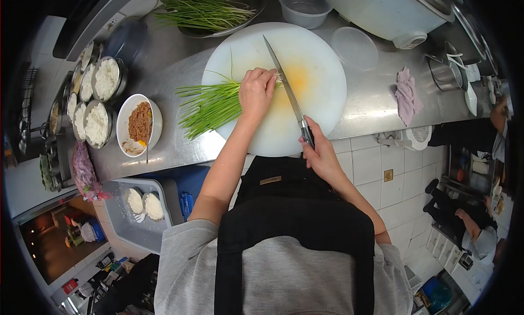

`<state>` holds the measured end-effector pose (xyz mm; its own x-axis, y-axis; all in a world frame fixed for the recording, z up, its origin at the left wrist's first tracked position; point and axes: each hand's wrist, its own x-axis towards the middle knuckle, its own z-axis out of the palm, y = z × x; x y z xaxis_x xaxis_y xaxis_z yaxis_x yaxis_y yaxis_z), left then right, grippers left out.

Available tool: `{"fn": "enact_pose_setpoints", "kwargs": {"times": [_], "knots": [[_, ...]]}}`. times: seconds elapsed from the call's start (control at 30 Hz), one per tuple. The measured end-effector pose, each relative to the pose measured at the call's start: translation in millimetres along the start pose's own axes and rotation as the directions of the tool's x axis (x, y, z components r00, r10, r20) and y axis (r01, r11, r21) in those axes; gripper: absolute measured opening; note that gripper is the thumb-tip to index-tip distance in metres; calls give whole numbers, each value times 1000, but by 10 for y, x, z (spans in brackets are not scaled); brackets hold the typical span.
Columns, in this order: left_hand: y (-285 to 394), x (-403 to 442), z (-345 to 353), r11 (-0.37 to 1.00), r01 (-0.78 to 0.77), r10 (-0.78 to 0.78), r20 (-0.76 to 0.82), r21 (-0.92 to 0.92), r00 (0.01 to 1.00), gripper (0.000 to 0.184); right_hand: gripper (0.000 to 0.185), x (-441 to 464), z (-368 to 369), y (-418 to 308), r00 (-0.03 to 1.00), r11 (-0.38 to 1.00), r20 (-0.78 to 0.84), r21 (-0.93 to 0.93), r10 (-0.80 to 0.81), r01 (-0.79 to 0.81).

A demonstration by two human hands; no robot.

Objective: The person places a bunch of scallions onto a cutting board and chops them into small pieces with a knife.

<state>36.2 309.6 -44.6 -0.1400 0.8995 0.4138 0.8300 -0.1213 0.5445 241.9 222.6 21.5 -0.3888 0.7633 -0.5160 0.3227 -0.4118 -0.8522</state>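
A bunch of long green chives (210, 105) lies across the left part of a round white cutting board (322, 108), its leafy ends hanging past the board's edge. My left hand (256, 94) is closed over the pale root end of the bunch and presses it to the board. In my right hand (321, 151) is a knife (289, 94), gripped by its black handle. The blade points away from me and slants up to the left, right beside my left fingertips and the root ends. Whether the edge touches the chives I cannot tell.
Behind the board are a metal bowl (240, 28) with more chives, a plastic tub (303, 9) and a clear lid (355, 48). Left stand a white bowl (155, 124) of brown paste and several rice bowls (98, 124). A pink cloth (406, 97) lies right. Other people (475, 228) are at right.
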Motion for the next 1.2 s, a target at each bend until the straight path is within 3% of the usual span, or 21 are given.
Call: {"fn": "enact_pose_setpoints", "kwargs": {"times": [0.07,0.1,0.17,0.23,0.3,0.5,0.7,0.77,0.9,1.0,1.07,1.2], "knots": [[-1,-5,16,1000,0,0,-19,-9,1000,19,66,19,-44,161,925,899,-37,-253,-378,358],[-1,-3,15,1000,-3,2,-40,-14,999,19,66,-15,-40,156,926,900,-38,-253,-375,355],[10,-1,9,1000,-7,6,-57,-29,998,17,70,-141,-31,116,894,810,-17,-430,-448,398],[44,2,-4,999,-12,8,-72,-48,997,15,72,-248,-6,89,895,806,-11,-438,-447,397],[77,12,-23,981,167,-171,-26,-101,985,9,74,-301,26,94,894,801,-3,-445,-448,400],[-1,14,33,996,-33,26,-88,-77,996,7,75,-357,73,100,884,808,-53,-433,-465,399],[12,37,34,1000,-22,21,-46,-15,999,7,76,-361,130,158,895,800,-30,-462,-445,383],[10,36,26,999,-29,29,-42,-13,999,7,76,-389,140,143,936,831,-36,-473,-351,293],[0,34,40,1000,-20,19,-39,-23,999,8,77,-373,161,210,911,807,-41,-482,-410,342],[11,32,24,1000,-17,16,-27,-22,1000,7,77,-356,185,188,929,822,-38,-481,-368,306],[-7,34,33,1000,-15,14,-28,-25,999,7,73,-287,164,145,969,871,-20,-442,-248,214],[2,34,32,999,-23,22,-33,-25,999,7,77,-87,97,181,920,805,-10,-488,-392,338]]}}
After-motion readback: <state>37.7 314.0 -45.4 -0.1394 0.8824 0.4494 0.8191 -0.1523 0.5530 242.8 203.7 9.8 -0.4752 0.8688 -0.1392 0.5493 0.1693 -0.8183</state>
